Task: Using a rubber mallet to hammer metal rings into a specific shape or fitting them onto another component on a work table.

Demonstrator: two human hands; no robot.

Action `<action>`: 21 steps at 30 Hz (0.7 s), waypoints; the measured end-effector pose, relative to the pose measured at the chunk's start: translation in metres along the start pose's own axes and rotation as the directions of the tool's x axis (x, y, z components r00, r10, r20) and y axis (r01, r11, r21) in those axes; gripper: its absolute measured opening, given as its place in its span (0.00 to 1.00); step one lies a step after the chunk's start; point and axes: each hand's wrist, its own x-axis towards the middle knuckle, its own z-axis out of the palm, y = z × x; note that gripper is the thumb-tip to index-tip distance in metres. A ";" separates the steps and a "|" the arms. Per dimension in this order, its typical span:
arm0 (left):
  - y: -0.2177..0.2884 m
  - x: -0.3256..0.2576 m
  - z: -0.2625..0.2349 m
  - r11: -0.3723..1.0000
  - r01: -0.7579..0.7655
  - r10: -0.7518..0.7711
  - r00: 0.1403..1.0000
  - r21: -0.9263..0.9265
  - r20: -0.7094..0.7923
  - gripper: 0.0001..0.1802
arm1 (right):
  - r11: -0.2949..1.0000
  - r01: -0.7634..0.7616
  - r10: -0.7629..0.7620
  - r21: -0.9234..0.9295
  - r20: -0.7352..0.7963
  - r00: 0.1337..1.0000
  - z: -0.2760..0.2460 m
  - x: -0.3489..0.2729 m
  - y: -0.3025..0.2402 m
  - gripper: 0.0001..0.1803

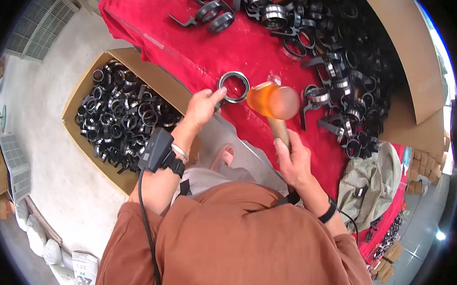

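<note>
My left hand (pixel 202 108) is closed on the edge of a black ring part (pixel 245 82) with a shiny metal inner band. The ring lies flat over the red cloth (pixel 194 62), its opening facing up. In my right hand (pixel 295 162) is a mallet (pixel 275 100), gripped by its wooden handle. The mallet's translucent orange head is blurred, just right of the ring. Whether it touches the ring I cannot tell.
A cardboard box (pixel 69 111) full of similar ring parts stands on the floor at left. More loose rings (pixel 274 17) lie at the far side, beside a big heap (pixel 336 51) in a large carton (pixel 413 48). A crumpled pale sack (pixel 370 184) lies at right.
</note>
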 end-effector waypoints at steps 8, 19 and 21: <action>-0.005 -0.005 0.004 0.997 0.010 -0.009 1.000 -0.081 0.008 0.27 | 0.781 0.581 -0.624 -0.230 -0.256 0.738 0.017 0.067 -0.059 0.26; 0.004 -0.013 0.004 0.996 0.018 -0.014 0.998 0.083 -0.057 0.26 | 0.914 0.398 -0.361 0.079 -0.288 0.887 -0.012 0.078 -0.055 0.28; 0.005 -0.013 0.004 0.999 0.016 -0.014 0.999 0.045 -0.050 0.26 | 0.857 0.507 -0.508 -0.095 -0.321 0.799 -0.005 0.076 -0.045 0.29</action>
